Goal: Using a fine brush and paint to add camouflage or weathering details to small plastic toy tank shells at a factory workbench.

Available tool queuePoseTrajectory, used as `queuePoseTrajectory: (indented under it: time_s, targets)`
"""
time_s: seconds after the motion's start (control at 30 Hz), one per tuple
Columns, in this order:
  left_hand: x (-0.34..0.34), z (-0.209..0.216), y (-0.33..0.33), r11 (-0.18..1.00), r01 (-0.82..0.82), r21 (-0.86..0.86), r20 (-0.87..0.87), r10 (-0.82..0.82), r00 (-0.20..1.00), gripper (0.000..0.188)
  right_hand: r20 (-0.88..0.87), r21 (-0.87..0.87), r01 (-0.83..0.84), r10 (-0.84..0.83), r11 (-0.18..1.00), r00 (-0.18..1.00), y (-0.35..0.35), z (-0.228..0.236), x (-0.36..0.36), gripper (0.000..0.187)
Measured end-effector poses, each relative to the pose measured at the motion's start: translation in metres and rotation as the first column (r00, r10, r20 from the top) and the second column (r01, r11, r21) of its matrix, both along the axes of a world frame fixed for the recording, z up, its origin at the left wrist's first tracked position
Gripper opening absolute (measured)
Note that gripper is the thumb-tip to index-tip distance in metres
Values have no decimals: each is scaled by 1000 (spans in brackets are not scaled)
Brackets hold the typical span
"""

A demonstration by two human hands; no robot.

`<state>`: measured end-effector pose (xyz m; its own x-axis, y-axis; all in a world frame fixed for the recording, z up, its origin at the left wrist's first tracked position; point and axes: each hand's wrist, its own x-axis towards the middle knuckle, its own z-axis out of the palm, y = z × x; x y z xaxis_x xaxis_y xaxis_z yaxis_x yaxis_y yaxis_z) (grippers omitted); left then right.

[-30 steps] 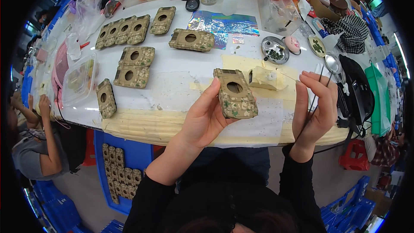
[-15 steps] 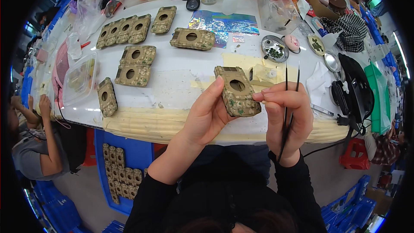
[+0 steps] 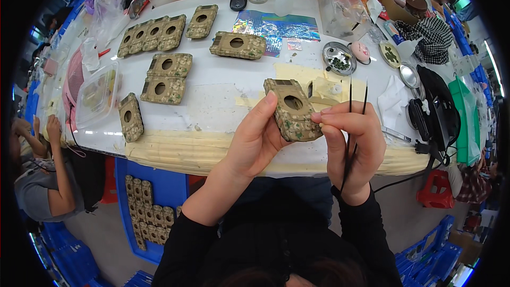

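Camouflage-patterned case with a round hole, lifted clear of the worktop and tilted face-up toward the eyes, likely for close work; gripped along its left edge by the left hand, steadied at its right edge by right hand fingertips, black tweezers pinched there too, tips up; matching cases laid flat beyond, small metal dish within reach

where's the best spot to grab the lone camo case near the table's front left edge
Take that camo case across its two long sides, near the middle, coming straight down from above. It lies flat with bare table all round it, and the long sides are close enough together for a grip. Stay off the decorated top face and its round hole.
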<state>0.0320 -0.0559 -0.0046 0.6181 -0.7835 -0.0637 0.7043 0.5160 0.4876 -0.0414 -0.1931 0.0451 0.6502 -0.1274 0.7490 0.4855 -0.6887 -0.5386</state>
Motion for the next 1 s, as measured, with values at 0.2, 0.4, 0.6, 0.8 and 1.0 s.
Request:
queuePoseTrajectory:
  time_s: [0.2, 0.4, 0.6, 0.8, 1.0]
  targets:
    - [-1, 2, -1, 1000, -14, 13, 0, 14, 1000, 47, 0, -6, 2, -2, 1000, 1000, 0, 0, 1, 17]
    - [-1, 2, 0, 1000, -23, 16, -6, 24, 1000, 47, -4, -1, 0, 0, 1000, 1000, 1, 0, 1, 17]
    - [0, -1, -1, 999, -37, 28, -25, 38, 999, 49, 72, 164, 43, -55, 985, 996, -5, -5, -2, 10]
    - [0, -2, 0, 995, -103, 16, -62, 103, 993, 52, 81, -116, 394, -387, 912, 918, -46, -9, 6, 9]
    - [4, -4, 3, 974, -202, -105, -91, 193, 977, 56, 10, -274, 419, -433, 865, 901, -55, -20, 14, 13]
